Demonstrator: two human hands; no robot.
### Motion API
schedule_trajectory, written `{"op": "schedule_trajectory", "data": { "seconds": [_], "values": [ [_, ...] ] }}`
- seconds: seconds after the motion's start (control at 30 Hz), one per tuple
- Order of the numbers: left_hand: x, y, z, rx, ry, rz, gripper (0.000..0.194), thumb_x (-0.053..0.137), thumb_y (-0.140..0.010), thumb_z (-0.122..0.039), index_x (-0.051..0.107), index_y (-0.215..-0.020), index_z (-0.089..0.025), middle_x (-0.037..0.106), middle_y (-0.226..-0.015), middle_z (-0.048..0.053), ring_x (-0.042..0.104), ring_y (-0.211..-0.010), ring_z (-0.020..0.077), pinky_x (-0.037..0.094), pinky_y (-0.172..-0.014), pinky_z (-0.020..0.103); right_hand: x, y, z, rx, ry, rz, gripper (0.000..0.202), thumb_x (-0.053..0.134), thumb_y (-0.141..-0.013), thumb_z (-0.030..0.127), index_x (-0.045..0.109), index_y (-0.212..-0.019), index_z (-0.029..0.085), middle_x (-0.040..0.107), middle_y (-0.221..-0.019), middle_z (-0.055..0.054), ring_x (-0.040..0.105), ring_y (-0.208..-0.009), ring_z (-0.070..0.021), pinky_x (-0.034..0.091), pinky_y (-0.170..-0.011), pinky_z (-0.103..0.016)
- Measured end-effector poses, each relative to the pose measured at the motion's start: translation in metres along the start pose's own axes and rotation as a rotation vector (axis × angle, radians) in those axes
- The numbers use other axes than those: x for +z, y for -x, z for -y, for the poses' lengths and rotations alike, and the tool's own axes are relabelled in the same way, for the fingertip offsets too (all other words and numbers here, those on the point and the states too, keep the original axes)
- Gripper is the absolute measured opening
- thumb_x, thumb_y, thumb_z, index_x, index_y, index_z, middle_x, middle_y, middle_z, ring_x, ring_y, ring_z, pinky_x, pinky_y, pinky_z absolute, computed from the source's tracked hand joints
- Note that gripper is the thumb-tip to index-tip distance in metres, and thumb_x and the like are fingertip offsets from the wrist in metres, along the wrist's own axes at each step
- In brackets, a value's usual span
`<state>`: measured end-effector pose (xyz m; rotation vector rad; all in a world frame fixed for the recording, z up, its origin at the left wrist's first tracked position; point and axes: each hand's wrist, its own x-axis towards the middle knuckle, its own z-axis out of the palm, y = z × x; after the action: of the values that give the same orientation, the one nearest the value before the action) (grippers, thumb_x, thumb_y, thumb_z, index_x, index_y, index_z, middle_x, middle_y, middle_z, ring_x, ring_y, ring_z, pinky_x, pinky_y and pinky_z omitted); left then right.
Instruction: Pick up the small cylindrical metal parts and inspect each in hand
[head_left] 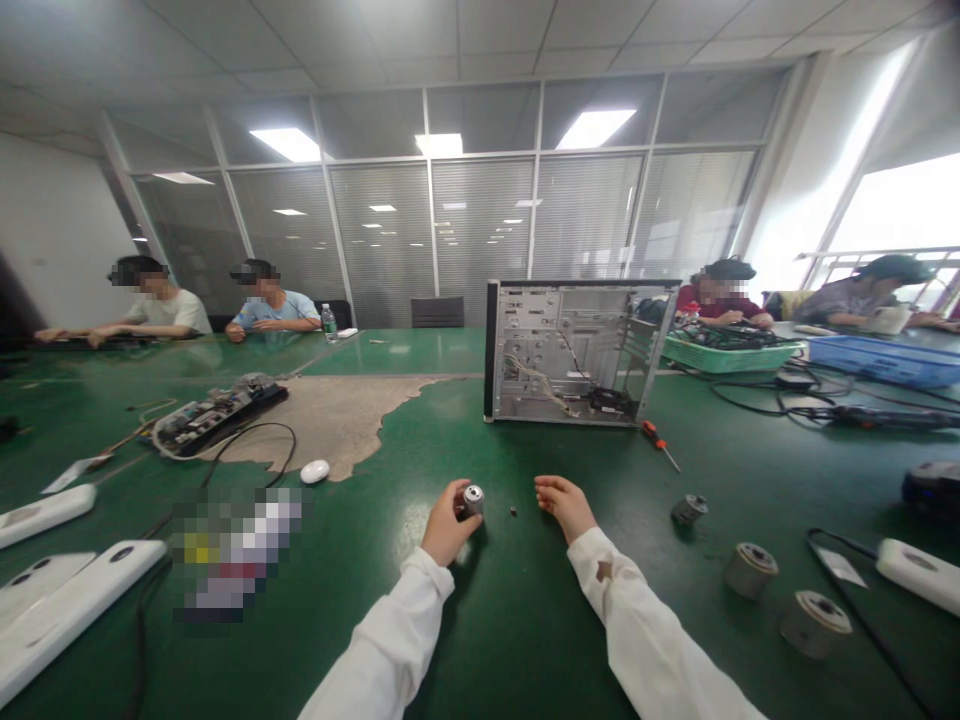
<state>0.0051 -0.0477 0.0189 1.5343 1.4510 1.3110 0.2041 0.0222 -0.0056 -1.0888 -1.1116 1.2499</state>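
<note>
My left hand is wrapped around a small silver metal cylinder, holding it upright at the table surface. The cylinder has a round top with a hole in it. Just right of it, a tiny dark piece lies on the green table. My right hand is held over the table beyond that piece, fingers curled together and pointing left. Whatever the right fingertips pinch, if anything, is too small to make out. Further right stand more metal cylinders: a small one, a larger one and another large one.
An open computer case stands ahead, with a screwdriver beside it. Left are a circuit assembly, a white mouse-like object and power strips. A green basket and blue basket sit far right. People sit across.
</note>
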Motion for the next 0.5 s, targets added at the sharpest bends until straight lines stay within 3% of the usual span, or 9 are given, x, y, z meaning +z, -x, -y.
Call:
{"op": "schedule_trajectory", "data": {
  "seconds": [0.13,0.3,0.5],
  "values": [
    [0.000,0.000,-0.004,-0.007,-0.007,-0.006,0.048,0.059,-0.054,-0.008,0.047,-0.100,-0.016,0.058,-0.096,0.006,0.055,-0.088,0.0169,0.041,-0.079,0.031,0.011,0.015,0.002,-0.124,0.206,0.083,0.017,0.058,-0.051,0.016,0.061,-0.068,0.019,0.058,-0.065,0.000,0.052,-0.060,-0.0127,0.042,-0.062,-0.028],
    [0.000,0.001,-0.005,0.002,-0.010,0.009,0.049,0.055,-0.053,-0.003,0.048,-0.099,-0.017,0.058,-0.097,0.006,0.055,-0.087,0.0162,0.041,-0.079,0.030,0.023,0.033,0.011,-0.428,0.813,0.283,0.030,0.050,-0.061,0.014,0.060,-0.088,0.020,0.060,-0.086,-0.003,0.052,-0.069,-0.0138,0.040,-0.071,-0.028],
    [0.000,0.000,0.000,0.018,0.011,0.029,0.055,0.043,-0.050,0.008,0.049,-0.099,-0.016,0.058,-0.099,0.006,0.054,-0.091,0.0159,0.040,-0.080,0.028,0.024,0.035,0.018,-0.457,0.929,0.338,0.031,0.047,-0.064,0.011,0.059,-0.090,0.022,0.060,-0.089,-0.003,0.054,-0.076,-0.0155,0.039,-0.075,-0.029]
  ]
}}
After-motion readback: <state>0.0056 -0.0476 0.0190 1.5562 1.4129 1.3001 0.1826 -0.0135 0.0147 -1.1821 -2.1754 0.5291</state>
